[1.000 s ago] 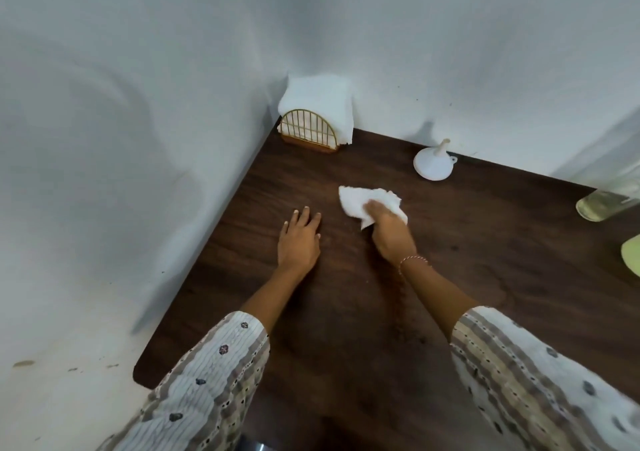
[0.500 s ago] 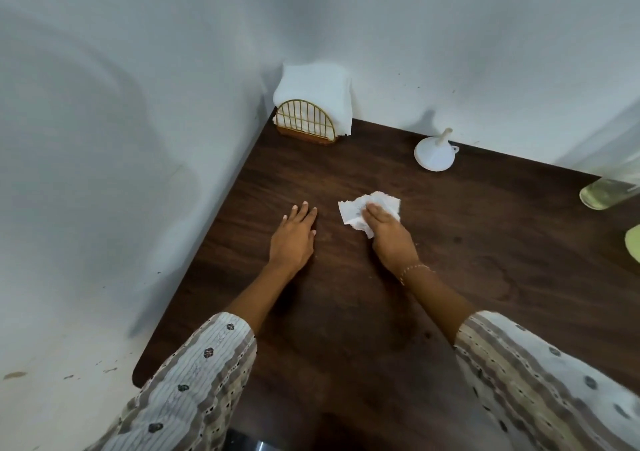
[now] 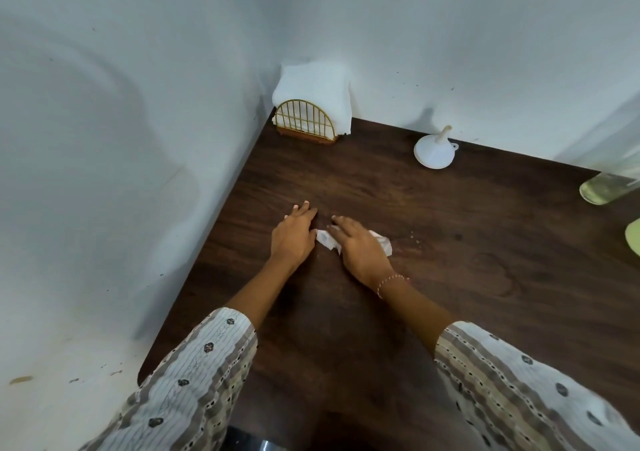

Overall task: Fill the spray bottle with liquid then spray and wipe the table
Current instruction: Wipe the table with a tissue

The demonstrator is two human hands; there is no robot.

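On the dark wooden table [image 3: 485, 242], my right hand [image 3: 360, 251] presses a crumpled white tissue [image 3: 325, 240] flat against the wood; most of the tissue is hidden under the palm. My left hand [image 3: 292, 234] rests flat on the table right beside it, fingers together, holding nothing. A clear bottle [image 3: 609, 187] with pale yellowish liquid stands at the right edge of the view, cut off by the frame, so its top is hidden. A few small droplets [image 3: 415, 239] sit on the wood just right of the tissue.
A gold wire holder [image 3: 306, 121] full of white napkins stands in the far corner against the white walls. A white funnel [image 3: 435, 149] rests upside down near the back wall. A pale green object [image 3: 633, 236] pokes in at the right edge.
My right hand has dragged the tissue toward me and to the left, bunching it smaller under the palm, until it lies against my left hand. The left hand stayed put.
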